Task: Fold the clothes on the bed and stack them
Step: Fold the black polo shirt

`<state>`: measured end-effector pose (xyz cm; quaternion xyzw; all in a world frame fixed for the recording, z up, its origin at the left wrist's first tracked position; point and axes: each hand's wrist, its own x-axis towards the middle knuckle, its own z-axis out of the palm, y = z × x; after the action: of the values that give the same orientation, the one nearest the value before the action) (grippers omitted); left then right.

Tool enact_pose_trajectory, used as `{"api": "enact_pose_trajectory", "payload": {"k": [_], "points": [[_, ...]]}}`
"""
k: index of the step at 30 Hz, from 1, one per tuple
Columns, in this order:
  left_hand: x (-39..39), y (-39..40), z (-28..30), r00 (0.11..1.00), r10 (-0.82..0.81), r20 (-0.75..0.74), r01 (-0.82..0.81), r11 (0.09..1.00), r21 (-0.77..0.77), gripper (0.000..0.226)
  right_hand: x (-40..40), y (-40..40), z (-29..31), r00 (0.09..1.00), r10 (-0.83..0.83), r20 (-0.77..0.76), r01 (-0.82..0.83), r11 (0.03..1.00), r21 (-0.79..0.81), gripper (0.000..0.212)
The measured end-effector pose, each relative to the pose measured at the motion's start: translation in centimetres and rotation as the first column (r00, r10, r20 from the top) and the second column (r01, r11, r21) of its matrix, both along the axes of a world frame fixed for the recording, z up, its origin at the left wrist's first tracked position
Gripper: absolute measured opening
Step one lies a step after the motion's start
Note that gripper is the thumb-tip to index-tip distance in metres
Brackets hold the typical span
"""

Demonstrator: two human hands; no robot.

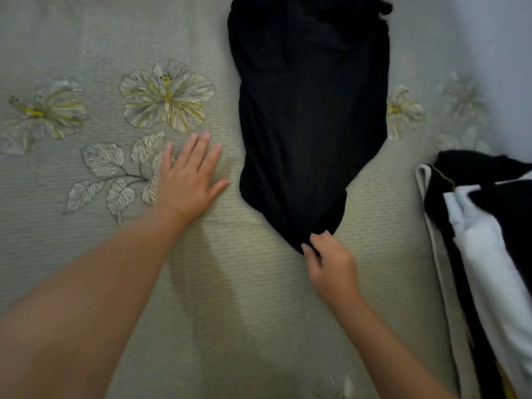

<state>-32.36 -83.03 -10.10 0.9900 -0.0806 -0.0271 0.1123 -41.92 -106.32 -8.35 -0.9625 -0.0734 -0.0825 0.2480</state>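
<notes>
One black garment (311,116) lies mid-bed (230,312), its near end pinched in the right hand's (331,263) grip while the left hand (188,180) rests flat beside it; folding is underway, and next likely comes carrying that end up over the garment.

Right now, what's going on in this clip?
A person is folding laundry on a bed. The right hand pinches the near end of a black garment laid out lengthwise on the flowered bedspread. The left hand lies flat and open on the bedspread beside the garment, not touching it. A pile of black and white clothes sits at the right edge.
</notes>
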Motion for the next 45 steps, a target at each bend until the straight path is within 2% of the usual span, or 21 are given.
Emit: {"api": "enact_pose_trajectory", "payload": {"k": [3,6,8,12,15,16,18,19,20,21,23,24,26,28,30,33,35,37,40,42,45], "points": [[-3.1,-2.5,1.0,0.952,-0.291,0.100,0.291,0.957,0.006,0.059,-5.8,-0.8,0.6,0.997,0.046,-0.059,-0.047,0.999,-0.014,0.007],[-7.1,-5.0,1.3,0.907,-0.405,-0.118,0.404,0.914,-0.035,0.042,-11.4,-1.7,1.9,0.971,0.103,-0.217,-0.101,0.995,0.018,0.004],[-10.3,-6.4,1.4,0.893,-0.396,-0.213,0.394,0.917,-0.052,0.034,-14.8,-2.4,3.0,0.935,0.045,-0.351,-0.026,0.998,0.059,0.006],[-18.1,-6.5,3.9,0.896,-0.356,-0.265,0.333,0.934,-0.131,0.027,-19.7,-4.7,6.1,0.698,-0.187,-0.691,0.312,0.948,0.059,0.028],[-24.2,-4.9,7.0,0.820,-0.303,-0.486,0.238,0.952,-0.192,0.027,-21.5,-6.0,9.1,0.440,-0.113,-0.891,0.190,0.981,-0.031,0.024],[-25.9,-4.1,8.0,0.736,-0.284,-0.615,0.205,0.959,-0.197,0.026,-21.6,-6.0,10.4,0.337,-0.051,-0.940,0.116,0.993,-0.012,0.018],[-28.7,-2.5,10.2,0.424,-0.277,-0.862,0.094,0.960,-0.262,0.018,-21.1,-5.6,12.8,0.191,0.033,-0.981,0.012,0.999,0.036,0.008],[-29.6,-1.6,11.5,0.263,-0.274,-0.925,-0.024,0.957,-0.290,0.015,-20.3,-5.2,13.6,0.200,0.045,-0.979,0.031,0.998,0.052,0.016],[-30.1,-0.9,12.7,0.174,-0.260,-0.950,-0.184,0.939,-0.291,0.015,-19.3,-4.7,14.1,0.264,0.039,-0.964,0.099,0.993,0.067,0.022],[-30.2,-0.2,13.6,0.197,-0.225,-0.954,-0.335,0.899,-0.281,0.015,-18.0,-4.2,14.2,0.362,0.017,-0.932,0.200,0.975,0.095,0.024],[-28.8,0.8,14.8,0.497,-0.054,-0.866,-0.500,0.798,-0.337,0.017,-15.0,-2.9,13.9,0.573,-0.097,-0.814,0.393,0.904,0.169,0.018],[-27.5,1.3,15.2,0.675,0.099,-0.731,-0.530,0.755,-0.387,0.015,-13.6,-2.4,13.6,0.659,-0.190,-0.728,0.459,0.868,0.189,0.012],[-24.8,2.3,16.1,0.828,0.387,-0.407,-0.545,0.729,-0.414,0.012,-11.5,-1.9,13.1,0.751,-0.351,-0.559,0.521,0.836,0.174,0.018],[-23.6,3.2,15.7,0.836,0.480,-0.265,-0.548,0.743,-0.384,0.037,-11.2,-2.2,12.4,0.747,-0.459,-0.480,0.553,0.831,0.065,0.025],[-24.7,3.7,14.4,0.830,0.442,-0.340,-0.544,0.774,-0.324,0.039,-12.2,-3.4,11.5,0.686,-0.552,-0.474,0.545,0.822,-0.167,0.026],[-29.2,3.7,10.8,0.803,0.295,-0.518,-0.453,0.867,-0.209,0.042,-15.2,-5.6,10.5,0.638,-0.593,-0.492,0.170,0.731,-0.661,0.030],[-31.7,3.7,8.9,0.766,0.256,-0.590,-0.433,0.884,-0.179,0.047,-16.7,-6.4,10.4,0.687,-0.538,-0.487,-0.075,0.615,-0.785,0.031],[-33.5,3.3,7.8,0.799,0.222,-0.559,-0.395,0.895,-0.209,0.049,-17.1,-6.2,10.3,0.774,-0.430,-0.465,-0.140,0.600,-0.788,0.030],[-34.8,1.9,6.8,0.905,0.125,-0.407,-0.240,0.940,-0.244,0.053,-16.1,-4.2,9.2,0.884,-0.068,-0.462,-0.236,0.788,-0.568,0.045],[-34.8,1.2,6.2,0.922,0.110,-0.370,-0.195,0.960,-0.201,0.059,-15.1,-2.4,8.3,0.812,0.087,-0.577,-0.399,0.805,-0.440,0.062],[-33.8,0.8,5.6,0.883,0.069,-0.463,-0.208,0.944,-0.255,0.061,-14.1,-0.5,7.4,0.676,0.048,-0.735,-0.479,0.787,-0.389,0.066]]}}
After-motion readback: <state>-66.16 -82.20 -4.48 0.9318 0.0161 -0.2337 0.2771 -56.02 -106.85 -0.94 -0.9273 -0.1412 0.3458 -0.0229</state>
